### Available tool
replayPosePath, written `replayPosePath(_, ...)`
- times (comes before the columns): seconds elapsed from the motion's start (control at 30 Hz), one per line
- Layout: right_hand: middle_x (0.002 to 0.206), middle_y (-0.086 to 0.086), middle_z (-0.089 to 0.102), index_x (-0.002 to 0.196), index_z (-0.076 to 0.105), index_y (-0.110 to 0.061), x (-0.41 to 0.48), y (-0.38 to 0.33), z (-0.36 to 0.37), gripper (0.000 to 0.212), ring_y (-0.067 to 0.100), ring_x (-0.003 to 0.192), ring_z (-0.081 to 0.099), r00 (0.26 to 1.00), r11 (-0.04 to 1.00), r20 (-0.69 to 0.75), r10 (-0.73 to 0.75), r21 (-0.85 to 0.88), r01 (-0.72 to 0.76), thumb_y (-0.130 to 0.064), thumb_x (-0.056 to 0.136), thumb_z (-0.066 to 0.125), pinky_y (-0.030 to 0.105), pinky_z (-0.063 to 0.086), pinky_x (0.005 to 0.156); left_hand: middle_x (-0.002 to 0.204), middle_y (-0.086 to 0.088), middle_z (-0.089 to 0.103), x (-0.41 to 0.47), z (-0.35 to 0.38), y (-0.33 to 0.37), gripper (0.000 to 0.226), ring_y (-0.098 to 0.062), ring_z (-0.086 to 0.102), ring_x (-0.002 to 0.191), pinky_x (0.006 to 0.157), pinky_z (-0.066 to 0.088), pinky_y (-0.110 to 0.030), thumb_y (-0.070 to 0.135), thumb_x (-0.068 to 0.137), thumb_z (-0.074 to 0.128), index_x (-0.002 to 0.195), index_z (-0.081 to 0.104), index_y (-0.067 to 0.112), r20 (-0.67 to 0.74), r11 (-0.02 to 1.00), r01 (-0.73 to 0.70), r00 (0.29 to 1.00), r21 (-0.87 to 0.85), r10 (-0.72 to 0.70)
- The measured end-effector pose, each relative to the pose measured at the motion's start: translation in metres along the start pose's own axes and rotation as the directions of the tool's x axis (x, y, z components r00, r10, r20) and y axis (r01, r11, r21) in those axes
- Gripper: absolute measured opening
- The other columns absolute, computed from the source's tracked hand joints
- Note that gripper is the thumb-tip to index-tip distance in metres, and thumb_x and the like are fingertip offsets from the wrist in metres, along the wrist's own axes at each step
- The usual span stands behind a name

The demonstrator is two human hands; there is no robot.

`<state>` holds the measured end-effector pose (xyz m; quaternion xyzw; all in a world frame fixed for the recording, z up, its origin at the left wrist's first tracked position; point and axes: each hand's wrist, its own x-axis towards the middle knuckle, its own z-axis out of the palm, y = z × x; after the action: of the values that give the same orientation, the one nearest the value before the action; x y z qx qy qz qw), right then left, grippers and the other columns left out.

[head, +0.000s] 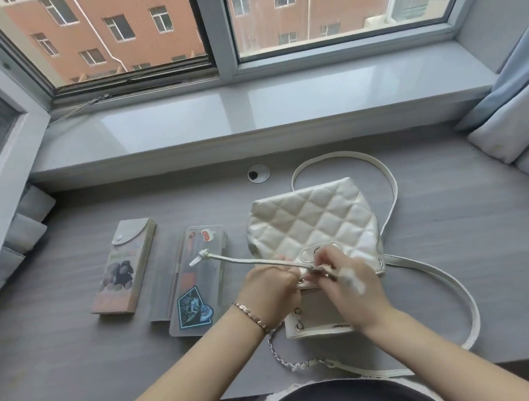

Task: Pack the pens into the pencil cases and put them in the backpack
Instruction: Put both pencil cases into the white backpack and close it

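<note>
Head view looks down on the counter (pixel 80 351), where the quilted white backpack (pixel 314 219) lies flat with its mouth toward the person. Both hands are at that mouth. The left hand (pixel 267 288) is curled round the drawstring (pixel 239 259), whose knotted end reaches out over the clear pencil case (pixel 198 300). The right hand (pixel 352 285) pinches the cord by the eyelets. The flap pencil case (pixel 123 268) lies further left, apart from the bag. Neither case is in the backpack yet. As I judge it, a hard pull could drag the light bag along the counter or flick the knot against the clear case. The loose strap (pixel 448 285) and chain (pixel 275 348) could snag a wrist.
</note>
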<state>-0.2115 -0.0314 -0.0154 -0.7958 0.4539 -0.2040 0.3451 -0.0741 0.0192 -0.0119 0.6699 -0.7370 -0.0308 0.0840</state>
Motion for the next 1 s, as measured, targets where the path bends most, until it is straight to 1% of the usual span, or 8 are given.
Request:
replayPosePath(0.1, 0.057, -0.019, 0.054, 0.075, 0.059, -0.03, 0.02, -0.014, -0.021, 0.021, 0.001, 0.052, 0.05, 1.0, 0.988, -0.03, 0.01, 0.153, -0.005, -0.021, 0.069, 0.077, 0.021, 0.037, 0.058, 0.067, 0.004, 0.067, -0.009, 0.009, 0.0, 0.024, -0.011, 0.066, 0.066, 0.042, 0.05, -0.023, 0.01, 0.046, 0.08, 0.067, 0.068, 0.013, 0.02, 0.992, -0.045, 0.999, 0.118, 0.043)
replayPosePath(0.27, 0.069, -0.008, 0.069, 0.07, 0.062, -0.032, 0.05, -0.042, -0.059, 0.031, 0.015, 0.07, 0.067, 0.998, 0.879, -0.066, -0.016, 0.474, 0.045, -0.007, 0.065, 0.079, 0.035, 0.053, 0.073, 0.075, 0.0, 0.071, -0.016, 0.007, -0.01, 0.029, -0.011, 0.069, 0.078, 0.049, 0.052, -0.021, 0.003, 0.042, 0.082, 0.067, 0.069, 0.008, -0.039, 0.993, -0.06, 0.997, 0.101, 0.064)
replayPosePath(0.4, 0.068, 0.002, 0.068, 0.071, 0.062, -0.022, 0.074, -0.041, -0.067, 0.016, 0.009, 0.058, 0.059, 0.998, 0.916, -0.063, 0.024, 0.401, 0.003, -0.015, 0.069, 0.076, 0.025, 0.047, 0.059, 0.066, 0.003, 0.067, -0.016, 0.002, -0.01, 0.029, -0.013, 0.068, 0.072, 0.046, 0.051, -0.02, 0.002, 0.037, 0.081, 0.06, 0.065, 0.012, -0.041, 0.996, -0.059, 0.997, 0.061, 0.062)
replayPosePath(0.53, 0.107, 0.003, 0.054, 0.126, 0.043, -0.014, 0.067, -0.024, -0.051, 0.062, 0.005, 0.068, 0.057, 0.94, 0.886, -0.155, 0.303, 0.408, -0.218, -0.015, 0.073, 0.075, 0.03, 0.049, 0.074, 0.061, 0.0, 0.063, -0.017, 0.0, -0.007, 0.019, -0.015, 0.068, 0.072, 0.053, 0.052, -0.02, 0.001, 0.047, 0.072, 0.052, 0.056, 0.011, -0.126, 0.997, -0.065, 0.99, -0.043, 0.06)
replayPosePath(0.6, 0.114, 0.001, 0.038, 0.135, 0.031, -0.011, 0.042, -0.023, -0.042, 0.077, 0.003, 0.074, 0.053, 0.94, 0.934, -0.247, 0.234, 0.327, -0.146, -0.009, 0.071, 0.076, 0.025, 0.046, 0.081, 0.066, -0.002, 0.066, -0.017, -0.002, -0.006, 0.007, -0.018, 0.069, 0.074, 0.056, 0.054, -0.025, 0.004, 0.06, 0.066, 0.058, 0.061, 0.008, -0.176, 0.995, -0.083, 0.982, -0.046, 0.074)
replayPosePath(0.73, 0.08, -0.002, 0.055, 0.083, 0.064, -0.018, -0.002, -0.016, -0.038, 0.019, 0.012, 0.07, 0.055, 0.967, 0.967, -0.024, -0.253, 0.025, 0.253, -0.005, 0.07, 0.067, 0.03, 0.048, 0.067, 0.068, -0.003, 0.069, 0.0, -0.015, -0.01, 0.019, -0.02, 0.068, 0.067, 0.047, 0.052, -0.028, 0.015, 0.078, 0.053, 0.066, 0.065, 0.008, -0.348, 0.998, -0.064, 0.936, -0.015, 0.055)
replayPosePath(0.9, 0.125, 0.0, 0.047, 0.128, 0.045, -0.024, 0.012, -0.005, -0.039, 0.056, 0.022, 0.117, 0.044, 0.951, 0.877, 0.307, -0.042, -0.444, 0.182, -0.03, 0.076, 0.064, 0.032, 0.036, 0.094, 0.056, -0.007, 0.061, 0.036, -0.046, -0.008, 0.034, -0.025, 0.058, 0.049, 0.038, 0.044, -0.029, 0.028, 0.084, 0.051, 0.061, 0.059, 0.005, -0.507, 0.993, 0.099, 0.853, -0.068, -0.119)
replayPosePath(1.0, 0.1, 0.005, 0.06, 0.1, 0.062, -0.018, 0.03, -0.015, -0.042, 0.025, 0.027, 0.095, 0.057, 0.951, 0.793, 0.276, -0.139, -0.545, 0.274, -0.03, 0.079, 0.059, 0.029, 0.042, 0.074, 0.065, -0.009, 0.06, 0.055, -0.057, -0.001, 0.029, -0.03, 0.056, 0.061, 0.046, 0.036, -0.031, 0.03, 0.086, 0.052, 0.067, 0.048, 0.009, -0.398, 0.949, 0.244, 0.865, -0.199, -0.306)
